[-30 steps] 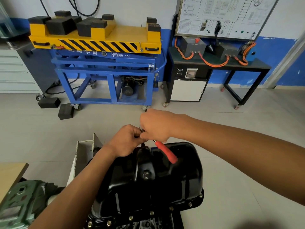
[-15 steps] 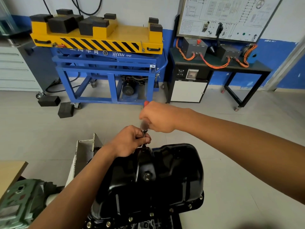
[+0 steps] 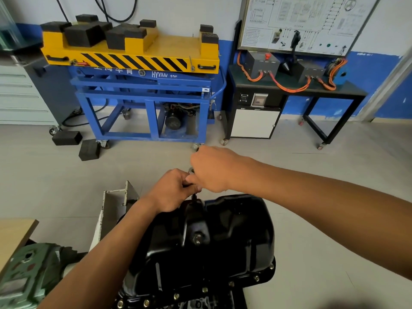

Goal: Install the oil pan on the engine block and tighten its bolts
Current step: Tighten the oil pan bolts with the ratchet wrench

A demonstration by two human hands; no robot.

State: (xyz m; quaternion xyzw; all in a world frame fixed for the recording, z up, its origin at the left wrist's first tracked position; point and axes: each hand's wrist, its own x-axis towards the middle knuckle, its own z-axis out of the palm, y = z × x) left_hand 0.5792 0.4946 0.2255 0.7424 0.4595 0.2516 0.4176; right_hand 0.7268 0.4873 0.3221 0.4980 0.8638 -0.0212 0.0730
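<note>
head view: a black oil pan [image 3: 223, 241] sits upturned on the engine block [image 3: 201, 302] at bottom centre. bolts [image 3: 176, 296] sit in a row along its near flange. at the pan's far edge the left hand [image 3: 171, 190] pinches the thin shaft of a tool [image 3: 194, 195] pointing down at the rim. the right hand [image 3: 214, 170], curled in a fist, grips the tool's top. the pan looks placed and tightening appears underway, though how tight each bolt is cannot be told.

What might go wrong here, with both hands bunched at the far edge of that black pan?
The tool ends out of sight behind the oil pan at its far rim, so it might slip off its bolt unnoticed. If it slips, the left hand or right hand could strike the pan's edge.
</note>
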